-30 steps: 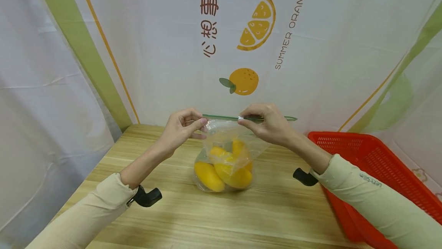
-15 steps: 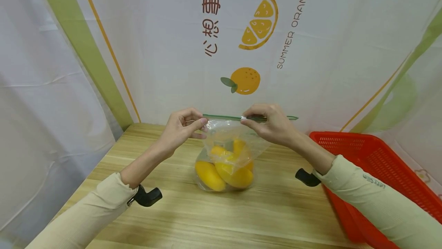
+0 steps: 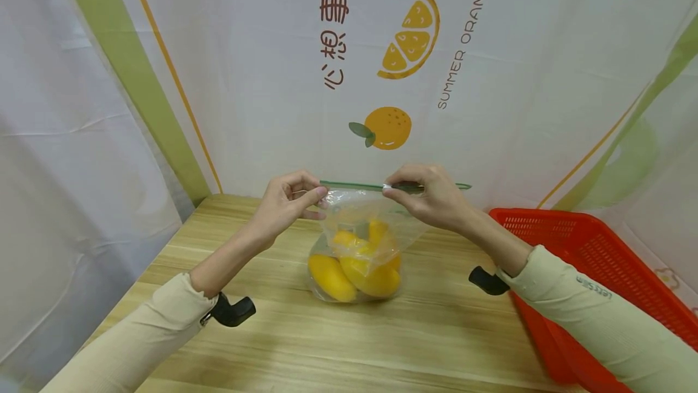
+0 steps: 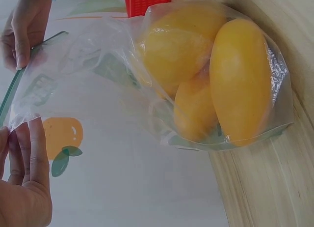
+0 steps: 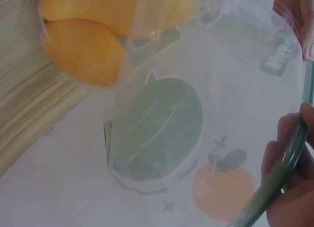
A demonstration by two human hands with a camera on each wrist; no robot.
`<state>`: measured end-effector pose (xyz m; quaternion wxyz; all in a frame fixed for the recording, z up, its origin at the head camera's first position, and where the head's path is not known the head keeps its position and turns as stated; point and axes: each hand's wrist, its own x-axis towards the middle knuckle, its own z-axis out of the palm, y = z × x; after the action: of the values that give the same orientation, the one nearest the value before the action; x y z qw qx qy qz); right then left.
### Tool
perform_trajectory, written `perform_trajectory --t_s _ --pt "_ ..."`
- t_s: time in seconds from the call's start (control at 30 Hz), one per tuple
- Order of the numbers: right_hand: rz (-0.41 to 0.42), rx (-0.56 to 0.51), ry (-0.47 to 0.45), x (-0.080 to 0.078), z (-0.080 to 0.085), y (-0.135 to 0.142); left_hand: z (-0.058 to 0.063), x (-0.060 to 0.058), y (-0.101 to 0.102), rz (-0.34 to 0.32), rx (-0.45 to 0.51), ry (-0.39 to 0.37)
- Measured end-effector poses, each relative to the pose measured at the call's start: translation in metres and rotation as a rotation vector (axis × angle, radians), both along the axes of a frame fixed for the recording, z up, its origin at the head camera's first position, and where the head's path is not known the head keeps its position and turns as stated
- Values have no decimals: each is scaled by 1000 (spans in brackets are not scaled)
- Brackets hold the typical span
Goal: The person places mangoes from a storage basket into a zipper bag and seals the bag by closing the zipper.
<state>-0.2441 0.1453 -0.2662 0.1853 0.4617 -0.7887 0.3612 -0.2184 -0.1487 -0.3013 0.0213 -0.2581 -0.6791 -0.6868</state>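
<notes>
A clear slider zip bag (image 3: 349,199) stands on the wooden table with several yellow mangoes (image 3: 331,278) in its bottom. Along its mouth runs a green zip strip (image 3: 349,184). My left hand (image 3: 283,205) pinches the bag's top left corner, just below the strip. On the white slider (image 3: 386,186), my right hand (image 3: 428,196) closes thumb and index finger; the strip continues past it to the right. In the left wrist view the mangoes (image 4: 240,82) press against the plastic. The right wrist view has the strip (image 5: 287,163) passing between the right fingers.
At the right of the wooden table (image 3: 349,344) stands a red plastic basket (image 3: 545,223), beside my right forearm. A white curtain (image 3: 262,78) with printed oranges hangs right behind the bag. Each wrist carries a black camera mount (image 3: 233,311).
My right hand has slid slightly to the right along the green strip, with the white slider between its fingers. The left hand keeps its pinch on the corner, and the mangoes stay put.
</notes>
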Motion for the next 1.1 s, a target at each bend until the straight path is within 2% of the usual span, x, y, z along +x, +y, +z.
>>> perform_trajectory --t_s 1.1 --pt "-32 18 -4 2 0 14 0 -1 1 0 0 -1"
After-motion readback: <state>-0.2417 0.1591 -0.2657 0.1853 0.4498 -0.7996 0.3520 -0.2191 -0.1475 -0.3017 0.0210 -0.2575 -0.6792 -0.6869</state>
